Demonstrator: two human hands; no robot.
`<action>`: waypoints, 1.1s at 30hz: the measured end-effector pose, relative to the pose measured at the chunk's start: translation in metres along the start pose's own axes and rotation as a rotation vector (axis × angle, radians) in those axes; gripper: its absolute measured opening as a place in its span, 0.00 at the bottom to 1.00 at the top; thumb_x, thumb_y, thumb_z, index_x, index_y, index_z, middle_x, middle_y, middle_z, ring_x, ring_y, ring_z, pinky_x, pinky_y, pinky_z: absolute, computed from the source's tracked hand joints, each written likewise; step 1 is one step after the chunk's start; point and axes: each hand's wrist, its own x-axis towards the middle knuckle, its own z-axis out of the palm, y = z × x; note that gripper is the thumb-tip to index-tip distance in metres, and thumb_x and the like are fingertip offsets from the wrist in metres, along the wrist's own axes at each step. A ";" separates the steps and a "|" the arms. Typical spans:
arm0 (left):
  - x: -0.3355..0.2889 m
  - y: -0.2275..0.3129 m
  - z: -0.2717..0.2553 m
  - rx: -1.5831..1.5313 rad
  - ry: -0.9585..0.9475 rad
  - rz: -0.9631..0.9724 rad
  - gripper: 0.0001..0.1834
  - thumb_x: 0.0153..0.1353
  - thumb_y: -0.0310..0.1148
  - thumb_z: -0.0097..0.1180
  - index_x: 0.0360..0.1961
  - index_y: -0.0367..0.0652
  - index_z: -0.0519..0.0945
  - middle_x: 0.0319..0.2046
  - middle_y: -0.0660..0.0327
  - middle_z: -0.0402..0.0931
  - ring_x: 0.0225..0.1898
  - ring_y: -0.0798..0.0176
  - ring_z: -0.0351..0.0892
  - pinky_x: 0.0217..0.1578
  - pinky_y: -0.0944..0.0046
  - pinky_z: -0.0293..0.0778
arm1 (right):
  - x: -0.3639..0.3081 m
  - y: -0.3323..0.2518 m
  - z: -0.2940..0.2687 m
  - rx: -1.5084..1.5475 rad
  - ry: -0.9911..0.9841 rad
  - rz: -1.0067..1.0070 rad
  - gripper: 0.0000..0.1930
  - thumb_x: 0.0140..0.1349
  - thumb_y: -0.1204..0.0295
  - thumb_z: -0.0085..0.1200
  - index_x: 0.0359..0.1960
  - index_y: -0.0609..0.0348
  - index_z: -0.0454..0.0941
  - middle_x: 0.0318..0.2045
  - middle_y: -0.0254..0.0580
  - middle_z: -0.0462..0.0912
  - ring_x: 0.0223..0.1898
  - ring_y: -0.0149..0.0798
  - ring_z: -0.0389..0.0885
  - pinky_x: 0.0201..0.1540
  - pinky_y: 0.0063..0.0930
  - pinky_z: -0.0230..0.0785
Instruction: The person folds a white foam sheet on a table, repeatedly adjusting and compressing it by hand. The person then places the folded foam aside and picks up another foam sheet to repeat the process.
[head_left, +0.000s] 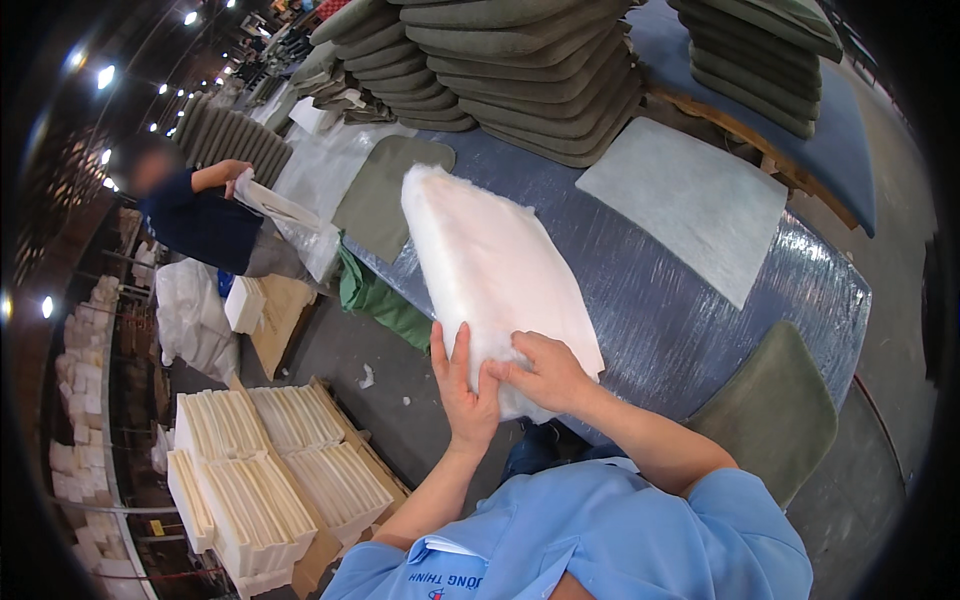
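Note:
A white cushion pad [500,260], covered in fluffy wadding along its left side and near end, lies slantwise on the film-covered table [660,290]. My left hand [467,395] presses against the pad's near left corner, its fingers pointing up along the wadding and its thumb toward the other hand. Close beside it, my right hand [550,372] grips the near end, knuckles up and fingers curled onto the white wadding. The pad hides part of the table under it. Beyond its far left end lies a flat grey-green cushion cover [385,190].
Tall stacks of grey-green cushions [530,80] stand at the far side. A pale sheet [690,200] lies right of the pad, and a green cushion piece [775,410] at the near right. White foam pads [250,490] fill a pallet at lower left. Another person [205,215] works at far left.

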 end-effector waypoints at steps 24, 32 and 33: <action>0.006 0.017 0.012 -0.007 -0.023 0.056 0.27 0.69 0.26 0.57 0.69 0.37 0.77 0.80 0.39 0.48 0.79 0.38 0.53 0.75 0.47 0.55 | 0.025 0.015 -0.008 0.060 0.160 -0.108 0.08 0.59 0.74 0.57 0.39 0.62 0.78 0.32 0.57 0.83 0.36 0.61 0.84 0.40 0.49 0.74; 0.006 0.017 0.010 -0.037 -0.022 0.027 0.26 0.70 0.27 0.56 0.69 0.38 0.77 0.80 0.40 0.48 0.80 0.38 0.52 0.75 0.48 0.55 | 0.033 0.101 -0.006 -0.155 0.370 0.178 0.11 0.64 0.70 0.56 0.46 0.61 0.79 0.38 0.63 0.86 0.42 0.65 0.86 0.45 0.53 0.77; 0.005 0.015 0.009 -0.036 -0.013 0.037 0.26 0.70 0.27 0.55 0.69 0.39 0.77 0.80 0.41 0.48 0.80 0.38 0.53 0.75 0.49 0.55 | 0.032 0.102 -0.011 -0.133 0.358 0.175 0.12 0.65 0.70 0.55 0.48 0.60 0.80 0.38 0.62 0.86 0.42 0.64 0.86 0.45 0.50 0.77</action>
